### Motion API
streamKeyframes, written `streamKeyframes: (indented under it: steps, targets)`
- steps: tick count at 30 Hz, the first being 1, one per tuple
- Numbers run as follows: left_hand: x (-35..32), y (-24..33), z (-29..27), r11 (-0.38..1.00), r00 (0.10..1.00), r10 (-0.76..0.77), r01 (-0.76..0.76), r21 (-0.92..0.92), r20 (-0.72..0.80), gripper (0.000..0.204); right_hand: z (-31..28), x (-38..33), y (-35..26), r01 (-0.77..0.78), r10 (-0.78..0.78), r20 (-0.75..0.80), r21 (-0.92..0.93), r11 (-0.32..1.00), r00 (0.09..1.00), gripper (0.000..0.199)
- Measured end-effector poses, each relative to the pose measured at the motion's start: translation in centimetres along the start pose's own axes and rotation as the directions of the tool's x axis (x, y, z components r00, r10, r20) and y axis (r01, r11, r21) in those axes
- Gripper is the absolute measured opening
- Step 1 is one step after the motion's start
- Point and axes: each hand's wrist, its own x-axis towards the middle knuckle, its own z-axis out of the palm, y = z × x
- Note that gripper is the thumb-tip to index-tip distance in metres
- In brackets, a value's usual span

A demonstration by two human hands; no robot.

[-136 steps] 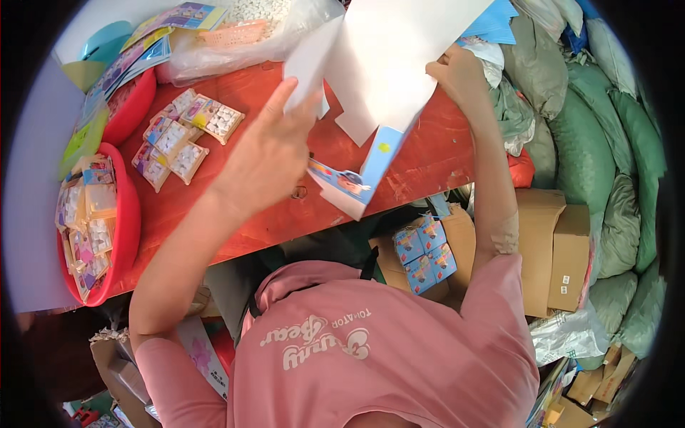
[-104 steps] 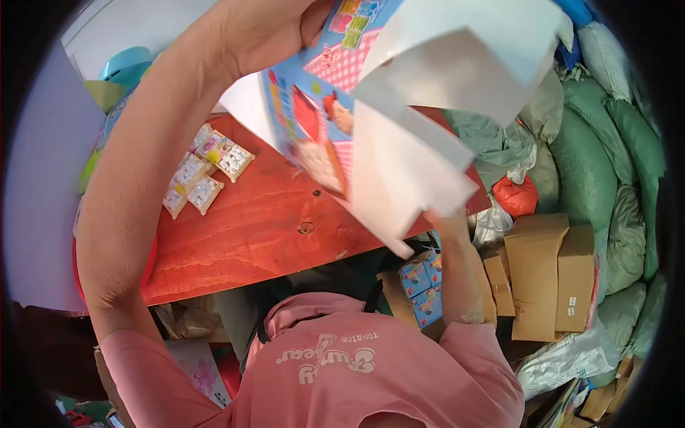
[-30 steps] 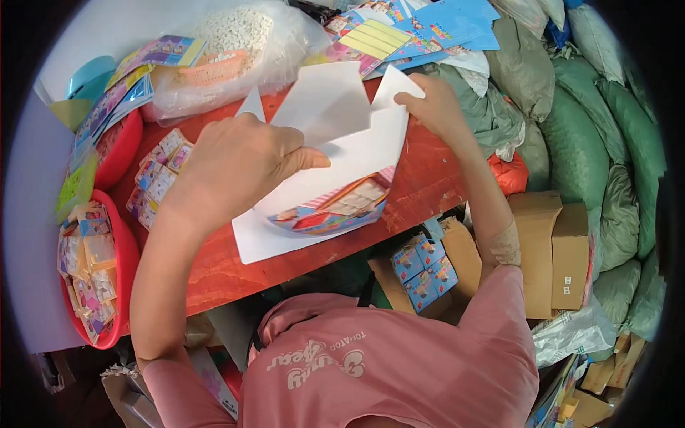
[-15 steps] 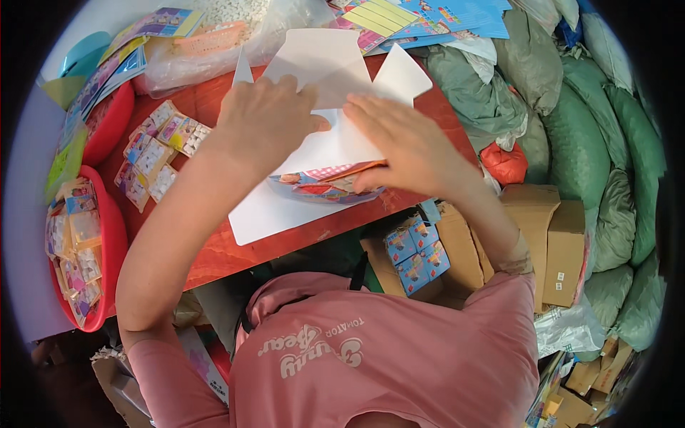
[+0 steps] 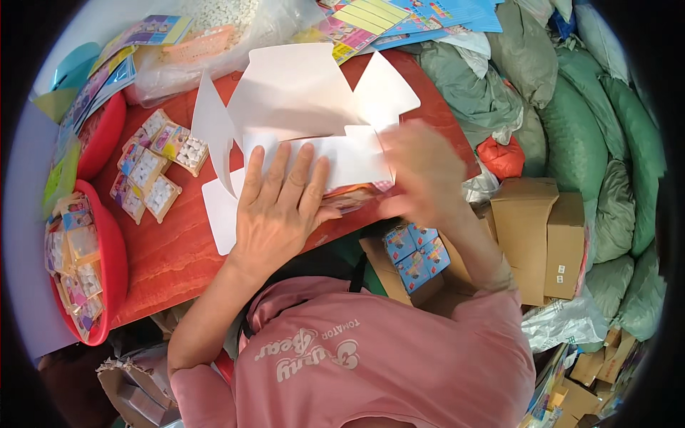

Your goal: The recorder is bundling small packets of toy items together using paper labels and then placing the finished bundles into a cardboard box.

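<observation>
A cardboard box [image 5: 292,93], white inside with its flaps standing up, lies partly folded on the red table in front of me. My left hand [image 5: 278,203] rests on its white front panel with the fingers stretched out, pressing on the card. At the box's right end is my right hand [image 5: 424,171], smeared by motion, so its fingers do not show clearly. Below the front panel a strip of colourful print peeks out between my hands. Whatever lies inside the box is hidden.
Small packs of white pieces [image 5: 158,164] lie on the red table [image 5: 178,267] to the left, and more fill a red basket [image 5: 110,264]. A plastic bag of white pieces [image 5: 228,18] and printed sheets [image 5: 449,18] are behind. Cartons [image 5: 524,239] and green sacks [image 5: 581,143] stand right.
The box has shifted slightly left and its side flaps have spread. My left hand has come nearer and flattened onto the front panel; my right hand has moved to the box's right end.
</observation>
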Motion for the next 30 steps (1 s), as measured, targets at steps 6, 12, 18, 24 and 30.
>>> streamKeyframes:
  steps: [6,12,18,24,30]
  targets:
    - [-0.7,1.1,0.6,0.997,0.991,0.059,-0.053,0.052,-0.118,0.052,0.3,-1.2,2.6,-0.622,0.764,0.064,0.626,0.470,0.643,0.049]
    - [-1.8,2.3,0.3,0.996,0.992,0.071,-0.065,0.057,-0.108,0.044,2.5,0.6,1.1,-0.719,0.662,0.396,0.616,0.322,0.636,0.073]
    - [-2.9,3.6,-0.1,0.997,0.993,0.069,-0.065,0.053,-0.096,0.041,3.1,1.8,-0.6,-0.745,0.707,0.236,0.176,0.644,0.667,0.085]
    - [-3.0,3.9,-0.2,0.998,0.992,0.057,-0.053,0.040,-0.113,0.041,2.9,2.0,-1.1,-0.776,0.743,0.230,0.119,0.619,0.628,0.084]
    - [-2.3,4.0,-0.3,0.998,0.989,0.060,-0.059,0.009,-0.138,0.033,1.0,4.4,0.2,-0.343,0.238,-0.378,-0.240,0.908,0.895,0.070]
